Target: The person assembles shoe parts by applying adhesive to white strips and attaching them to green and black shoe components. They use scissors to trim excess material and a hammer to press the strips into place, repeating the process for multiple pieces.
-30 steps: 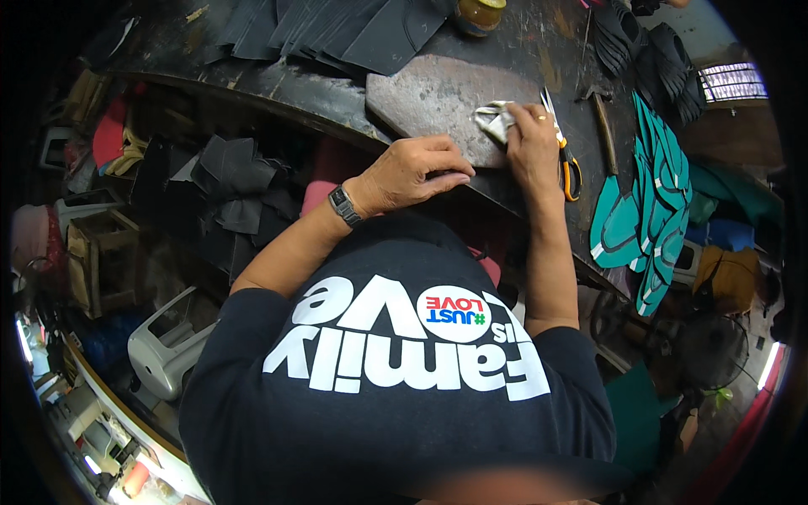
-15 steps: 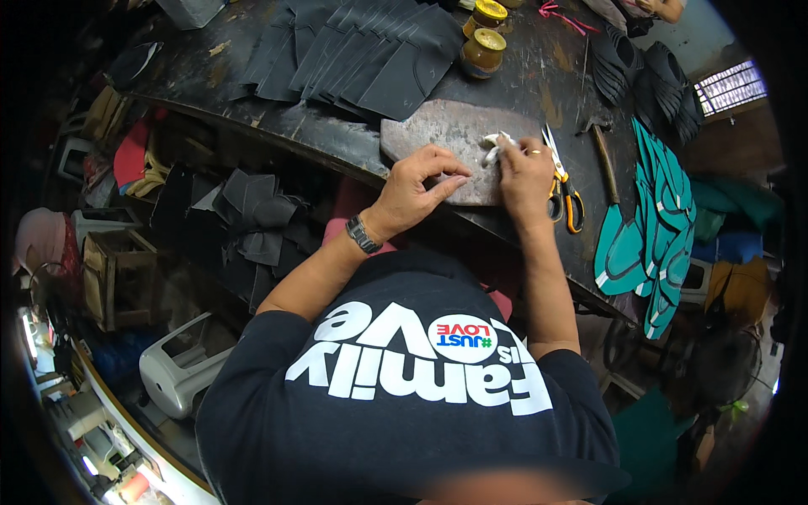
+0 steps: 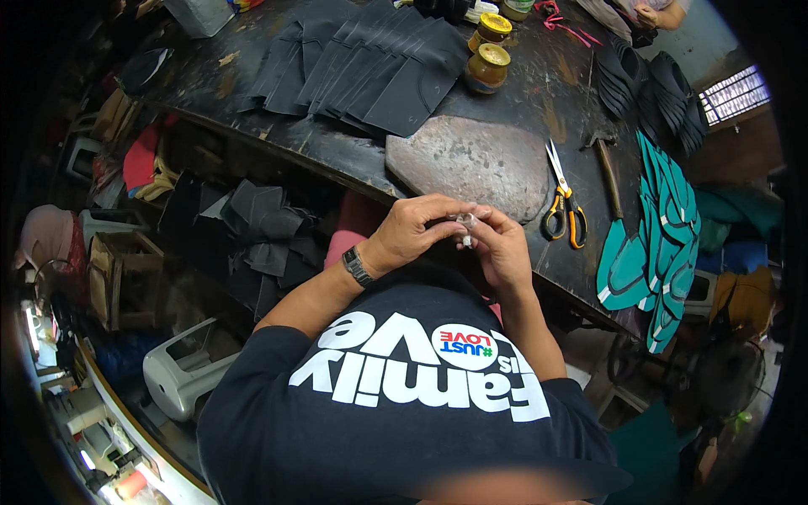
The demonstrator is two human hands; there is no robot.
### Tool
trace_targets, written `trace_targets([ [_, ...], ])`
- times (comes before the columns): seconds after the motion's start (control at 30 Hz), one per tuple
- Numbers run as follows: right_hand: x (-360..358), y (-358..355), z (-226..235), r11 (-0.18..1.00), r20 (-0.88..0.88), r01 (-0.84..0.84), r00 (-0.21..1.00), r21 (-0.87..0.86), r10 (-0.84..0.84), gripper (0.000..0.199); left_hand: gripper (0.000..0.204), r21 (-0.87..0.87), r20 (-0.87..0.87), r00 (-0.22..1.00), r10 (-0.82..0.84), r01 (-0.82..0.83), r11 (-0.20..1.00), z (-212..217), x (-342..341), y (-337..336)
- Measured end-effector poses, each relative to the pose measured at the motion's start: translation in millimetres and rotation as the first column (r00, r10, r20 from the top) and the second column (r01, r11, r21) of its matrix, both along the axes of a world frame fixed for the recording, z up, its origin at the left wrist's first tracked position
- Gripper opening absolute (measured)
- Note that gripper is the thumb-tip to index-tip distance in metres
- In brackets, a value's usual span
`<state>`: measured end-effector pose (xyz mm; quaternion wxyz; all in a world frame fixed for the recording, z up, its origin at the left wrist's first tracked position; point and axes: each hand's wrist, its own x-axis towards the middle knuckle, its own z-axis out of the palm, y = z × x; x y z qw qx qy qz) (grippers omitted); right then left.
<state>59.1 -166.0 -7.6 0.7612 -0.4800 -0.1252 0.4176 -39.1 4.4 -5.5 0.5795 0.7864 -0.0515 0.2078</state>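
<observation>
Just off the table's near edge, in front of my chest, my left hand (image 3: 408, 234) and my right hand (image 3: 505, 252) meet, fingertips pinched together. Between them is a small crumpled white piece (image 3: 468, 241), perhaps cloth or paper; most of it is hidden by the fingers. A worn grey-brown slab (image 3: 471, 162) lies beyond my hands on the table. To its right rest scissors (image 3: 566, 200) with orange and black handles, blades slightly apart and pointing away from me.
Black cut sheets (image 3: 362, 71) overlap at the far left of the slab, beside yellow-lidded jars (image 3: 487, 69). A hammer (image 3: 608, 178) and teal sole-shaped pieces (image 3: 671, 240) lie right. Black curved pieces (image 3: 621, 80) are stacked behind. Another person's hand (image 3: 646, 15) shows at the far edge.
My right hand has lifted the white piece off the slab and drawn it toward me. My left hand has come down to meet it, and both now pinch it.
</observation>
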Motion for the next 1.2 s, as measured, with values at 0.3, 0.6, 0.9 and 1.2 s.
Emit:
trace_targets([
  [0.3,-18.3,-9.0,2.2,0.987,0.080,0.162,0.984,0.002,-0.161,0.031,0.018,0.045,0.056,0.998,0.036,-0.039,0.998,-7.5,-10.8,-1.5],
  [0.6,20.4,-37.9,13.1,0.897,0.642,0.424,0.725,-0.129,-0.250,0.019,0.015,0.367,-0.240,0.970,-0.045,0.134,0.921,-71.0,-38.2,-0.3],
  [0.9,4.2,-21.9,6.3,0.890,0.897,0.410,0.442,-0.202,0.000,0.018,0.018,0.470,-0.389,0.914,0.115,0.090,0.878,-75.7,-29.3,13.1],
  [1.2,18.7,-5.4,8.8,0.877,0.923,0.467,0.374,-0.108,-0.085,0.011,0.013,0.246,0.099,0.906,0.412,-0.423,0.872,14.6,10.8,90.1],
])
